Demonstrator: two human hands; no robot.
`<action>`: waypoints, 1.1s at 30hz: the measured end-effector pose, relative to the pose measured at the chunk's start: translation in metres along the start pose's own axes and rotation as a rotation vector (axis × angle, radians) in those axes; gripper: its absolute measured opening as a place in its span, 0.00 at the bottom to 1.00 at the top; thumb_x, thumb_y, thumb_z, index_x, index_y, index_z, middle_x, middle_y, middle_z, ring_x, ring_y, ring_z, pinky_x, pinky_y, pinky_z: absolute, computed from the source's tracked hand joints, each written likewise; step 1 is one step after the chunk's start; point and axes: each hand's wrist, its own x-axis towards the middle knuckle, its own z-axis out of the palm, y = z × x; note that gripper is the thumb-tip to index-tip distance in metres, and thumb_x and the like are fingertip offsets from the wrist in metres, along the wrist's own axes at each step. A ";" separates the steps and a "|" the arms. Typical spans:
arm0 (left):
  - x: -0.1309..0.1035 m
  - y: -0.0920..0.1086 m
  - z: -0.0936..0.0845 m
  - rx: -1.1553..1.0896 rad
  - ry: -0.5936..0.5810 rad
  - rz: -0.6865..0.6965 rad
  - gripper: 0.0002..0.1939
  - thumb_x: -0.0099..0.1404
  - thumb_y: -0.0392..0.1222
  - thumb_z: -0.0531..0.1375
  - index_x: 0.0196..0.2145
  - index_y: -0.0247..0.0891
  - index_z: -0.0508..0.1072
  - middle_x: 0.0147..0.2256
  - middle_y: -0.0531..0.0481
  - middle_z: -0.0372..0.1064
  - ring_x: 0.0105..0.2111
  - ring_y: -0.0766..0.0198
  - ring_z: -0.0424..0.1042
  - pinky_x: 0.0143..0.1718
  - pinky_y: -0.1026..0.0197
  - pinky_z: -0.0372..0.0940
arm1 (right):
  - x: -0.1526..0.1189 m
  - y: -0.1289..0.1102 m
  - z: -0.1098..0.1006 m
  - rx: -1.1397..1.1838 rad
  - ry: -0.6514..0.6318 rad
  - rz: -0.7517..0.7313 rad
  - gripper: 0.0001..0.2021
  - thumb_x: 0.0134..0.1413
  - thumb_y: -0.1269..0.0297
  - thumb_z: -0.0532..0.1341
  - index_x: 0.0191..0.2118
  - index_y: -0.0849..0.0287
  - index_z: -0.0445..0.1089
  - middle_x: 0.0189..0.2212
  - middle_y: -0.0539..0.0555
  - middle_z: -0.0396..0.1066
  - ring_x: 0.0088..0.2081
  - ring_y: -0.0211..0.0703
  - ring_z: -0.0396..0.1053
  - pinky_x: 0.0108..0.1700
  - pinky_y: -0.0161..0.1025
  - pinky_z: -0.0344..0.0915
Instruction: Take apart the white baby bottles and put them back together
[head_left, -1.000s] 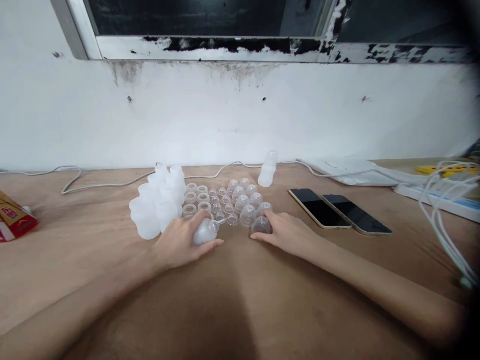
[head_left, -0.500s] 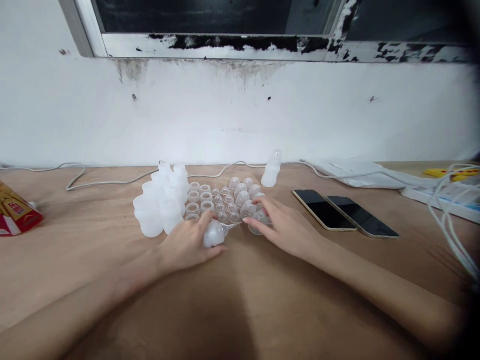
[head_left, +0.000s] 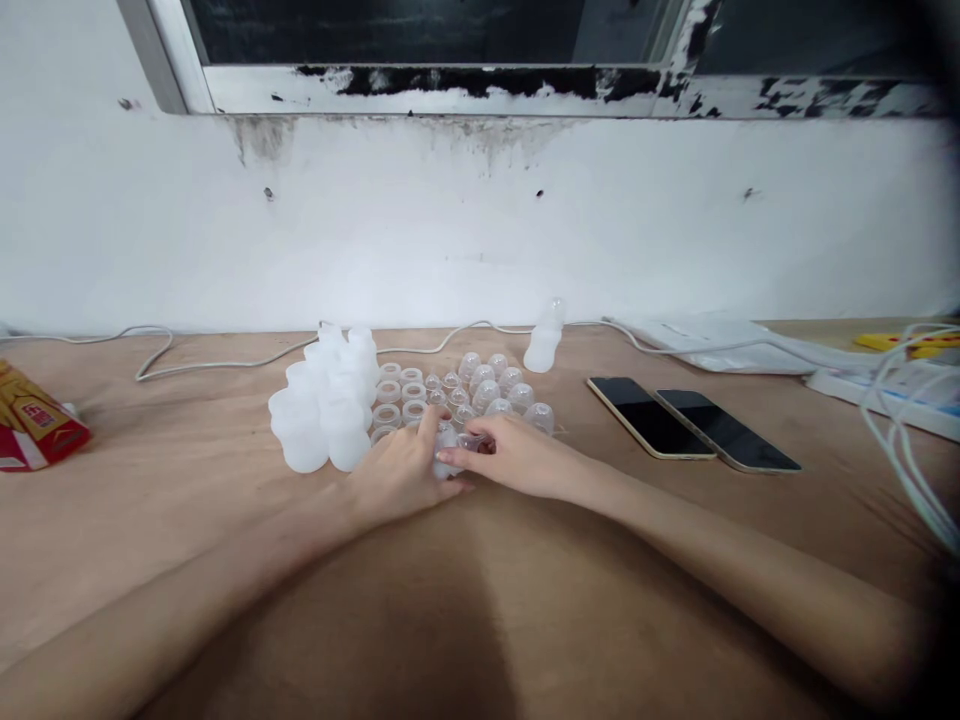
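Left hand (head_left: 403,466) beside right hand (head_left: 523,456)
You grip a bottle (head_left: 444,465) with the left, a clear cap (head_left: 472,442) with the right; domes (head_left: 511,380) stand just beyond both.

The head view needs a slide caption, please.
Left hand holds a bottle, right hand a clear cap at its tip.

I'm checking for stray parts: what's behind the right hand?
Behind the right hand are clear domes, with a dome-topped white bottle farther back near the wall. Whatever the hand itself covers cannot be seen.
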 end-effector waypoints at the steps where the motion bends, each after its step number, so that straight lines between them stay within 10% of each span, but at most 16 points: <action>1: 0.000 0.000 0.000 -0.003 -0.002 -0.003 0.31 0.50 0.53 0.56 0.47 0.35 0.50 0.30 0.45 0.67 0.31 0.51 0.69 0.27 0.57 0.62 | -0.001 -0.002 -0.002 -0.008 -0.011 -0.003 0.24 0.45 0.41 0.49 0.22 0.61 0.60 0.18 0.48 0.61 0.20 0.32 0.56 0.21 0.31 0.46; 17: 0.004 -0.003 0.002 -0.121 0.016 0.041 0.29 0.51 0.46 0.56 0.48 0.34 0.50 0.31 0.44 0.68 0.31 0.52 0.69 0.29 0.56 0.62 | 0.000 -0.002 -0.003 0.238 -0.165 -0.032 0.17 0.50 0.51 0.51 0.38 0.60 0.61 0.20 0.48 0.66 0.14 0.30 0.57 0.18 0.30 0.53; 28: 0.003 -0.003 -0.005 -0.317 0.077 0.101 0.29 0.49 0.46 0.59 0.45 0.37 0.50 0.40 0.45 0.64 0.37 0.57 0.68 0.36 0.57 0.62 | -0.003 0.007 -0.014 0.008 -0.025 -0.629 0.14 0.52 0.69 0.52 0.47 0.57 0.57 0.47 0.55 0.57 0.48 0.39 0.56 0.49 0.40 0.54; 33: 0.004 0.000 -0.002 -0.294 0.059 0.088 0.29 0.48 0.44 0.59 0.45 0.36 0.50 0.38 0.44 0.65 0.36 0.55 0.68 0.35 0.55 0.62 | -0.006 -0.001 -0.015 0.066 0.037 -0.364 0.15 0.53 0.59 0.51 0.45 0.58 0.56 0.41 0.55 0.63 0.42 0.41 0.61 0.42 0.40 0.58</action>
